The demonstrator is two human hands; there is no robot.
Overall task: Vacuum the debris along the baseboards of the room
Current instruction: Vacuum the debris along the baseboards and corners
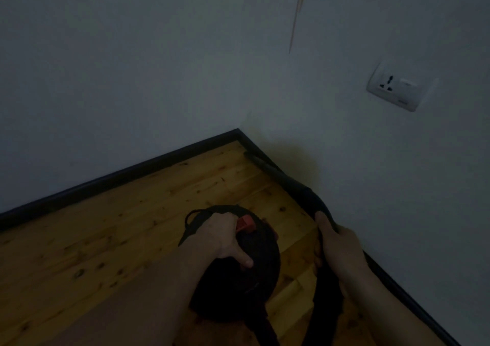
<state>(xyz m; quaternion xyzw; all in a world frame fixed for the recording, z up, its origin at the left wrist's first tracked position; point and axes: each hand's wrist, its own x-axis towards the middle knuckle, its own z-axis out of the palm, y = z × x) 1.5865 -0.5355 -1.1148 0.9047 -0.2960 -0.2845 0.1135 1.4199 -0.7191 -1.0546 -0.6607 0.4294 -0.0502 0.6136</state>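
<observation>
A black canister vacuum (254, 274) with a red switch (246, 223) sits low over the wooden floor. My left hand (222, 237) grips the handle on its top. My right hand (335, 242) grips the black hose, whose narrow nozzle (265, 164) runs along the dark baseboard (281, 176) of the right wall, with its tip near the room's corner. The room is dim and no debris can be made out.
Two white walls meet at a corner (240, 131), both edged by dark baseboard (119, 176). A white wall socket (397, 85) sits on the right wall. The wooden plank floor (106, 234) stretches to the left. A thin pale strip (298, 14) hangs near the corner.
</observation>
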